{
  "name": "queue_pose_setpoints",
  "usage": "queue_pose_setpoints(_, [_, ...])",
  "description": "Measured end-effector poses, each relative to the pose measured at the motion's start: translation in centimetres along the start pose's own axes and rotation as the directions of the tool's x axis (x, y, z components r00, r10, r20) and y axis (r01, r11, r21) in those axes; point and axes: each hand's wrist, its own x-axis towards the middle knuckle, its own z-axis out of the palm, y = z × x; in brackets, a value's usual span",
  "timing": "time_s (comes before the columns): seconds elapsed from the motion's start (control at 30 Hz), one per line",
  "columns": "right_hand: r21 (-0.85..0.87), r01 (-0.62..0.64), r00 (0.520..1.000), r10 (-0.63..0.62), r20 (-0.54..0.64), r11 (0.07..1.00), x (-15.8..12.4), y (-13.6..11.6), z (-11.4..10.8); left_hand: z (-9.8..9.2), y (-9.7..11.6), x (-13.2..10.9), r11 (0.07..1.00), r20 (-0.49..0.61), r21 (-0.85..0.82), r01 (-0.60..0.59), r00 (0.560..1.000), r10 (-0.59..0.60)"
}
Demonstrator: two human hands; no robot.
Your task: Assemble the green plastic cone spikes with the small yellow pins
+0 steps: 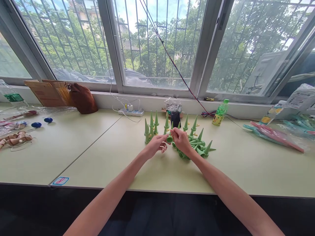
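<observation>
Between my two hands is a green cone-shaped piece (169, 139), its round open end facing me. My left hand (156, 146) grips it from the left, with the lower fingers curled. The fingers of my right hand (180, 139) are pinched together at its upper right side. Behind my left hand, several green spikes (156, 123) stand upright, some with small yellow parts. More upright spikes (194, 125) are behind my right hand. A pile of loose green cones (201, 149) lies to the right, partly hidden by my right hand and forearm.
A black object (175, 119) stands behind the spikes. Further back are a power strip (131, 112), a green bottle (220, 113) and a brown pouch (83, 98). Pink and teal plastic items (275, 136) lie at right. Two blue balls (36, 125) are at left, near the table (98, 164) seam.
</observation>
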Motion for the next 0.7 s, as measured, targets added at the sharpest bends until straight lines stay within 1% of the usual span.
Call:
queue_pose_setpoints(0.07, [-0.008,-0.005,1.000,0.005,0.006,1.000,0.0,0.1,0.0,0.0,-0.1,-0.1,0.992,-0.018,0.101,-0.072,0.997,0.075])
queue_pose_setpoints(0.17, [-0.021,-0.013,1.000,0.013,0.016,1.000,0.0,0.1,0.1,0.1,-0.1,-0.2,0.952,-0.043,0.254,-0.170,0.982,0.186])
queue_pose_setpoints(0.27, [-0.027,-0.012,1.000,0.013,0.026,1.000,0.0,0.2,0.1,0.3,-0.1,-0.3,0.892,-0.071,0.401,-0.210,0.963,0.259])
queue_pose_setpoints(0.33, [-0.031,-0.011,0.999,0.012,0.033,0.999,0.0,0.4,0.2,0.4,-0.2,-0.3,0.835,-0.093,0.496,-0.237,0.942,0.323])
queue_pose_setpoints(0.4, [-0.039,-0.018,0.999,0.019,0.033,0.999,0.1,0.5,0.3,0.4,-0.5,-0.2,0.771,-0.110,0.572,-0.280,0.905,0.410])
queue_pose_setpoints(0.47, [-0.047,-0.025,0.999,0.027,0.031,0.999,0.1,0.6,0.3,0.3,-0.8,-0.1,0.724,-0.112,0.616,-0.311,0.875,0.471])
queue_pose_setpoints(0.5, [-0.049,-0.028,0.999,0.029,0.031,0.998,0.1,0.7,0.3,0.3,-0.9,0.0,0.711,-0.108,0.627,-0.320,0.868,0.485])
queue_pose_setpoints(0.63, [-0.035,-0.040,0.999,0.042,0.033,0.999,0.2,0.6,0.4,0.1,-1.2,0.1,0.687,-0.092,0.650,-0.326,0.863,0.497])
queue_pose_setpoints(0.7, [-0.025,-0.051,0.998,0.052,0.022,0.998,0.2,0.5,0.4,0.1,-1.3,0.2,0.666,-0.094,0.671,-0.327,0.853,0.514])
